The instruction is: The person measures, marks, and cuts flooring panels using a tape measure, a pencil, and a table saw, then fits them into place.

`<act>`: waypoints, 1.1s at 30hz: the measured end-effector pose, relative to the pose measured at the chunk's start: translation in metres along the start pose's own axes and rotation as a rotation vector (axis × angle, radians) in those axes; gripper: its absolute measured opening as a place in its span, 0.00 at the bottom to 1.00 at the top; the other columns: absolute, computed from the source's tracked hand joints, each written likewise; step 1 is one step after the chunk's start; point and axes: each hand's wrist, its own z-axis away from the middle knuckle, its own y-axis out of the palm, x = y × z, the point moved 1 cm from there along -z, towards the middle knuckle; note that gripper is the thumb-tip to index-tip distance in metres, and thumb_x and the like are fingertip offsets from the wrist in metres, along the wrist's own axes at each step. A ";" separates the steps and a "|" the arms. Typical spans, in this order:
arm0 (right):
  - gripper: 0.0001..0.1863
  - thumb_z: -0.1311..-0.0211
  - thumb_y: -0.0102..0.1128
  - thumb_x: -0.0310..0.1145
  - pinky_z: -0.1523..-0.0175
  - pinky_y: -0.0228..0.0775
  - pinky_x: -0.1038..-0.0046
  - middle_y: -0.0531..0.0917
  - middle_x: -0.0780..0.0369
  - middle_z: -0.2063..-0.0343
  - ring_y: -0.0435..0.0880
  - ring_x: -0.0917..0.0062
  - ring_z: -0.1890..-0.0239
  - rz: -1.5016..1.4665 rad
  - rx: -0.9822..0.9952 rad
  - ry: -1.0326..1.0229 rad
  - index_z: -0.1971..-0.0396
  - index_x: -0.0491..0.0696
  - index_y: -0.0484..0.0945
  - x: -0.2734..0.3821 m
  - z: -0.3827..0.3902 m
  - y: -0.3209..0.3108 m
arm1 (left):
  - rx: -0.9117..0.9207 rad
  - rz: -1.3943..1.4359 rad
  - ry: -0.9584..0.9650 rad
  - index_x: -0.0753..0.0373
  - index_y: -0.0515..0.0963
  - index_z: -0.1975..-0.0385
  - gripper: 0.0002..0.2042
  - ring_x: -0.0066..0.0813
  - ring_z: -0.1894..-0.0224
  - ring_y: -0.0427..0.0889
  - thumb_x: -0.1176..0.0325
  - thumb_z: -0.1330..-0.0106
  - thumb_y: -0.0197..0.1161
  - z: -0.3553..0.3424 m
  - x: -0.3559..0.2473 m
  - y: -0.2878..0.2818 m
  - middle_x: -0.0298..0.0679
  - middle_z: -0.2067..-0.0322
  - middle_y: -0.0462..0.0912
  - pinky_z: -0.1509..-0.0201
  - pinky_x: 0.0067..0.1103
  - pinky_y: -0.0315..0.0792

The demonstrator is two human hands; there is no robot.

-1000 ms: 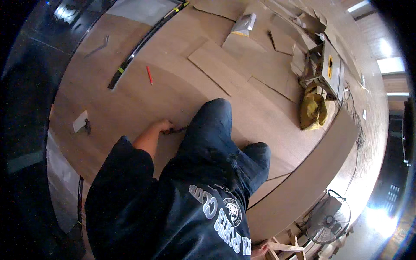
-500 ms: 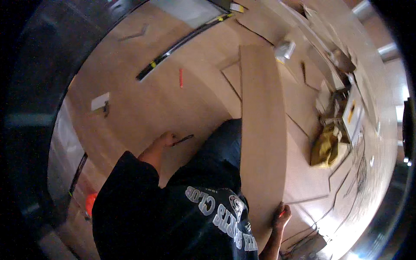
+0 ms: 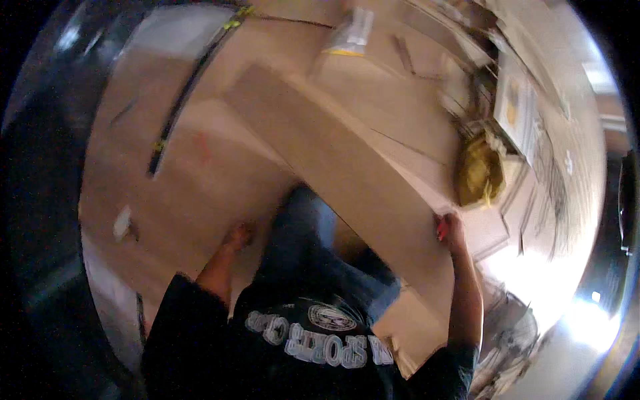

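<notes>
A long flat brown cardboard strip lies slantwise over my legs, from the upper left down to the lower right. My right hand is closed at its right edge, with a small red object showing at the fingers; its kind is unclear. To the left of my knee, my left hand is held low over the brown floor covering, fingers curled and smeared by motion. Whatever it holds cannot be made out now.
A long black bar with yellow marks lies at the upper left. A blurred red stick and a small white piece are on the left. At the right are a yellow bag, a white box and cardboard scraps. A clear packet lies far ahead.
The cardboard strip has swung from nearly upright in view to slantwise, its far end to the left. My right hand has risen along with it. The dark slim tool in my left hand no longer shows.
</notes>
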 end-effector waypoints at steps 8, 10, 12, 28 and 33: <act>0.11 0.28 0.53 0.43 0.52 0.77 0.52 0.87 0.55 0.58 0.85 0.53 0.53 0.027 0.267 0.200 0.55 0.55 0.79 -0.100 -0.108 0.053 | 0.170 0.135 0.039 0.62 0.74 0.49 0.14 0.28 0.62 0.76 0.62 0.27 0.61 -0.031 -0.064 -0.029 0.35 0.62 0.75 0.61 0.28 0.74; 0.13 0.28 0.52 0.45 0.51 0.77 0.53 0.87 0.55 0.59 0.85 0.54 0.52 0.054 0.255 0.200 0.56 0.54 0.79 -0.132 -0.102 0.075 | 0.194 -0.050 0.093 0.64 0.74 0.52 0.13 0.27 0.65 0.76 0.62 0.28 0.62 0.009 -0.131 -0.040 0.34 0.68 0.76 0.63 0.27 0.73; 0.11 0.32 0.56 0.42 0.50 0.77 0.54 0.86 0.54 0.57 0.85 0.54 0.50 0.015 0.153 0.211 0.58 0.53 0.79 -0.146 -0.103 0.086 | 0.207 -0.178 0.019 0.64 0.75 0.55 0.14 0.27 0.68 0.75 0.59 0.28 0.63 0.032 -0.167 -0.044 0.35 0.71 0.76 0.64 0.26 0.72; 0.11 0.36 0.60 0.36 0.40 0.71 0.55 0.84 0.51 0.57 0.80 0.56 0.45 -0.179 0.030 0.050 0.56 0.50 0.81 -0.072 0.143 0.176 | 0.231 0.213 -0.039 0.59 0.69 0.62 0.06 0.28 0.70 0.71 0.67 0.29 0.59 0.015 -0.114 -0.065 0.35 0.70 0.68 0.67 0.25 0.68; 0.14 0.31 0.55 0.41 0.38 0.68 0.55 0.86 0.54 0.55 0.79 0.60 0.42 -0.008 -0.007 0.108 0.53 0.52 0.83 -0.068 0.143 0.174 | 0.074 0.193 -0.172 0.59 0.65 0.67 0.10 0.30 0.70 0.73 0.73 0.33 0.62 0.083 -0.156 -0.033 0.36 0.71 0.69 0.66 0.26 0.71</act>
